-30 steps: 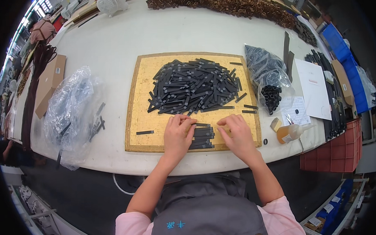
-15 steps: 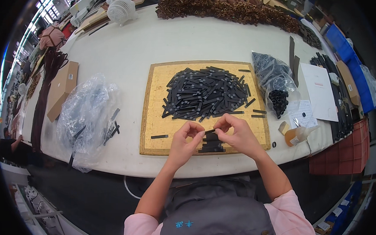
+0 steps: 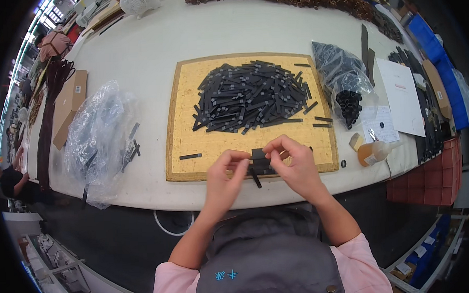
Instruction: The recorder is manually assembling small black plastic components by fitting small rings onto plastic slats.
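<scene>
My left hand (image 3: 226,177) is over the front part of a yellow board (image 3: 204,171), its thumb and forefinger slightly apart. Just beside its thumb, a short black strip (image 3: 256,178) lies tilted over the board's front edge. To the right, my right hand (image 3: 296,167) has its thumb and forefinger pinched together; whatever is between them is too small to make out. Between the hands, several black strips (image 3: 259,153) lie stacked, partly covered by my fingers. Beyond is a large heap of black strips (image 3: 250,96) with greyish ends.
Left of the board lies a crumpled clear plastic bag (image 3: 100,136) beside a cardboard box (image 3: 70,109). On the right are a bag of black rings (image 3: 348,107), white paper (image 3: 400,97) and a bottle of amber liquid (image 3: 372,153). A red crate (image 3: 424,172) stands beyond the table edge.
The strip between my fingertips is no longer there, and a tilted strip now lies by my left thumb. My left fingers have parted a little. The whole view has shifted slightly.
</scene>
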The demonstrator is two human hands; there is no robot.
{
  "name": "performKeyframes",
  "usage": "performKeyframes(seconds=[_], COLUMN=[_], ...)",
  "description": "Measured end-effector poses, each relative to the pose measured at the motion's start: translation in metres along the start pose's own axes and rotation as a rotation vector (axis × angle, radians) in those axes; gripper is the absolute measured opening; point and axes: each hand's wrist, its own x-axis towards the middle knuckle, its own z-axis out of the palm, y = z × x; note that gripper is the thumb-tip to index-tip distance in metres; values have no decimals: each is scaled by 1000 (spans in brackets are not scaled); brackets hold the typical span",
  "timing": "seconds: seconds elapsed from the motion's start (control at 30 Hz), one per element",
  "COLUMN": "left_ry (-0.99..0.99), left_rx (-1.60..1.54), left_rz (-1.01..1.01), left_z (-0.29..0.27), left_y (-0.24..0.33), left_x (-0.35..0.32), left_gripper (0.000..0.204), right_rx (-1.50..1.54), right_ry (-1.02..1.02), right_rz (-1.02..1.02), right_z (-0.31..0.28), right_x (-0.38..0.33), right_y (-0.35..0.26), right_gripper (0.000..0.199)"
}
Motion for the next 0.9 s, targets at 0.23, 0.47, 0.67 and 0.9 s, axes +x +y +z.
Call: performKeyframes(seconds=[0.23,0.47,0.67,0.9], left_ry=[39,15,-62,-210], left_rx=[108,30,-160,-522], left_rz=[-185,-158,-164,-396], left_z=[-36,-1,-15,-17], left_y=[-21,-25,-14,8], left_x=[-43,-54,-50,-33], left_gripper=[12,12,15,16], right_rx=[-223,-534,148,745], right_ry=[-254,-86,-355,-422], right_rz=[32,-159,349,569], right_z=[-13,44,14,2], right_x=[-57,-70,-56,-43], right_y=[14,31,13,-6], right_gripper=[16,25,18,13])
